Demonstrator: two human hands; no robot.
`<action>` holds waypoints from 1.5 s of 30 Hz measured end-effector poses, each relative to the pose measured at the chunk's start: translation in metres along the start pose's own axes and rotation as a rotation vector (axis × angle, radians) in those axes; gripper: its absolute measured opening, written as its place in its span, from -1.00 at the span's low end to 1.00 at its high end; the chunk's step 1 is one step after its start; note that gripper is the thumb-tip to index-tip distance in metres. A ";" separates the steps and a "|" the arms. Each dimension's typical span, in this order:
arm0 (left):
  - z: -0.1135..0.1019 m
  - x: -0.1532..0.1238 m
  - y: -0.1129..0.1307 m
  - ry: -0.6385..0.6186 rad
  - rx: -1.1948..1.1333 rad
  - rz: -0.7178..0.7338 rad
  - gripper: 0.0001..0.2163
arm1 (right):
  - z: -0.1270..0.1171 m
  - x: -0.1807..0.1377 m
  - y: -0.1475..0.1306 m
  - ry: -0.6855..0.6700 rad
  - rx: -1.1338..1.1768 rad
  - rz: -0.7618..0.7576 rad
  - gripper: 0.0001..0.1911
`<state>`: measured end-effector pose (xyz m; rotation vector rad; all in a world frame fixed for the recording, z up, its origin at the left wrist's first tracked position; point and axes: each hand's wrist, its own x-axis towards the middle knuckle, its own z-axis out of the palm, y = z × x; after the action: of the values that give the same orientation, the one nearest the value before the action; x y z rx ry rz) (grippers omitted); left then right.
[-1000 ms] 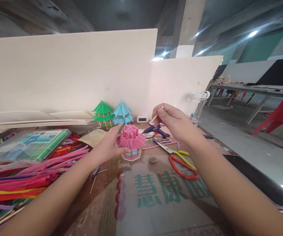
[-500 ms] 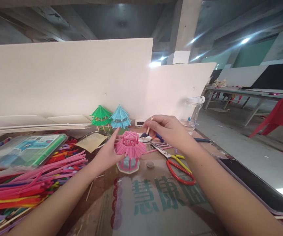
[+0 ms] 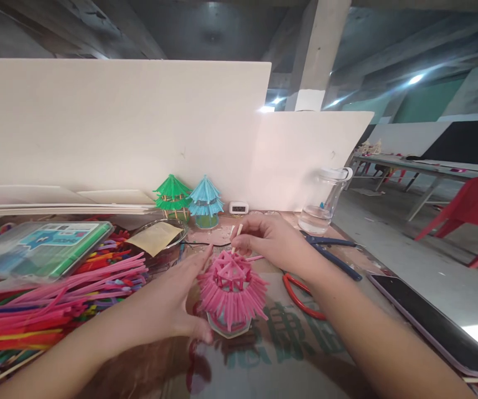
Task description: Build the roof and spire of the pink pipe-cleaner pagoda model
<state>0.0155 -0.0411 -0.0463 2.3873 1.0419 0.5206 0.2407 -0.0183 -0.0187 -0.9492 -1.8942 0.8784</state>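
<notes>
Near the middle of the worktop [image 3: 151,368], on a sheet of brown cardboard with green printed characters [image 3: 293,354], a small pink pavilion model made of plastic straws [image 3: 231,293] is standing upright on its pale base. The left hand [image 3: 172,305] is lying against the left side of it, with the thumb down at the base and the fingers curving up beside the roof fringe, so this hand is cupping the model and holding it steady. The right hand [image 3: 268,244] is hovering just behind and above the roof, and it is closed in a narrow pinch on a thin pale wooden stick [image 3: 236,237]. The long axis of the stick is running almost upright, leaning a little to the right at its upper end, and its lower end is pointing down at the open lattice on top of the roof. Whether the tip is touching the lattice I cannot tell, because the pink bars are hiding it. So the model is lying directly below the right hand and slightly toward the person, and the right hand is the nearer one to the roof top, while the left is nearer to the base. The model is looking like a round tower: crossed pink bars are forming a crown, many short straw pieces are sloping outward under it like a skirt, and a bluish wall is showing below. Red-handled scissors [image 3: 301,296] are lying just to the right, partly hidden under the right wrist.
</notes>
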 end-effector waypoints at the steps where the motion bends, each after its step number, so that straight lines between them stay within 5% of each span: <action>1: -0.006 0.000 0.002 0.043 -0.001 -0.009 -0.18 | 0.001 0.000 0.001 -0.003 -0.026 -0.003 -0.86; 4: -0.020 0.009 0.014 0.281 0.054 0.030 -0.57 | 0.004 0.000 0.002 -0.019 -0.083 -0.043 -0.83; 7: -0.028 0.025 0.029 0.404 0.109 0.088 -0.70 | 0.007 -0.002 0.001 -0.028 -0.164 -0.067 -0.83; 14: -0.037 0.052 0.046 0.291 0.175 0.123 -0.77 | 0.005 -0.004 -0.005 0.006 -0.224 -0.031 -0.84; 45: -0.028 0.051 0.039 0.292 -0.049 0.001 -0.79 | -0.005 -0.002 -0.001 -0.146 -0.098 -0.030 -0.92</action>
<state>0.0559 -0.0185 0.0059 2.3140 1.1340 0.9054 0.2454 -0.0197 -0.0166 -0.9343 -2.0874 0.8639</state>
